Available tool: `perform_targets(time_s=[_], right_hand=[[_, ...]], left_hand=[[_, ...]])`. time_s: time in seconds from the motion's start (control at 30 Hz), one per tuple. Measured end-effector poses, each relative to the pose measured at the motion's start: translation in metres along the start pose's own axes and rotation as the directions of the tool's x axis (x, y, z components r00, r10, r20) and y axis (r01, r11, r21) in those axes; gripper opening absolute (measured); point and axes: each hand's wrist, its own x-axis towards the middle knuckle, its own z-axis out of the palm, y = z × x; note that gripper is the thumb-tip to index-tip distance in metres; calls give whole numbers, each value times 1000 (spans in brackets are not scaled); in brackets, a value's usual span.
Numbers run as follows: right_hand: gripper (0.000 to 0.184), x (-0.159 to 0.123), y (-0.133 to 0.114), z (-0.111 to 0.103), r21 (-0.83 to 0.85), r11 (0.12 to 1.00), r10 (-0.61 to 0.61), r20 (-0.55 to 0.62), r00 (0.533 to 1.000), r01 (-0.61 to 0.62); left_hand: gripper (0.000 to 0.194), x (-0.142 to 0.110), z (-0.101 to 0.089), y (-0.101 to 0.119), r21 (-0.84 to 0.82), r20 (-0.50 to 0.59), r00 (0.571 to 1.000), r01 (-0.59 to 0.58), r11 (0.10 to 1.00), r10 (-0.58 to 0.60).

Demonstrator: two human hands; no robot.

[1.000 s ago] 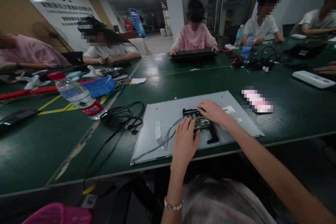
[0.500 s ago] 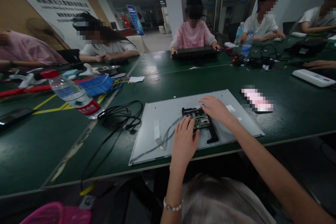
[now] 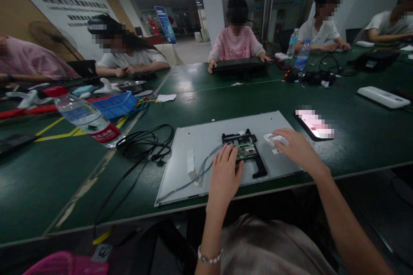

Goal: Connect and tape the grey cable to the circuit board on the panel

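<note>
A thin grey metal-backed panel (image 3: 180,154) lies flat on the table in front of me. On its middle sits a black plastic bracket (image 3: 260,168) with a green circuit board (image 3: 248,150) inside it; a grey cable (image 3: 201,172) runs from there to the panel's left. My left hand (image 3: 224,174) lies flat, fingers stretched, over the left edge of the board and bracket. To the right of the bracket, my right hand (image 3: 298,150) hovers low over or touches white labels (image 3: 276,151) on the panel, thumb and fingers apart.
A phone (image 3: 314,124) lies right of the panel. Black cables (image 3: 148,146), a tilted-looking water bottle (image 3: 87,120) and a blue basket (image 3: 114,105) are left. A pink basket (image 3: 61,264) is below the table edge. Several people sit around; one holds a dark panel (image 3: 240,65).
My right hand has moved right, off the top of the bracket, to the white labels on the panel. My left hand stays on the board.
</note>
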Motion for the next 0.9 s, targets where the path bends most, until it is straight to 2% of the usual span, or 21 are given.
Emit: perform_targets(time_s=[0.17, 0.43, 0.6, 0.77, 0.9], right_hand=[[32, -20, 3, 7, 15, 1000, 4, 5, 1000, -4], [24, -14, -6, 15, -153, 988, 15, 6, 1000, -14], [25, -20, -27, 20, -157, 986, 41, -69, 997, -51], [25, -24, -58, 34, -173, 974, 139, -54, 989, -146], [27, -22, -69, 41, -127, 978, 161, -53, 986, -167]], left_hand=[[39, 0, 0, 1, 7, 1, 1000, 8, 1000, -8], [39, 0, -1, -1, 6, 1, 1000, 0, 1000, 0], [39, 0, 0, 0, 7, -1, 1000, 3, 1000, -3], [38, -1, 0, 0, 7, -10, 1000, 2, 1000, -2], [39, -1, 1, 0, 7, -9, 1000, -4, 1000, 4]])
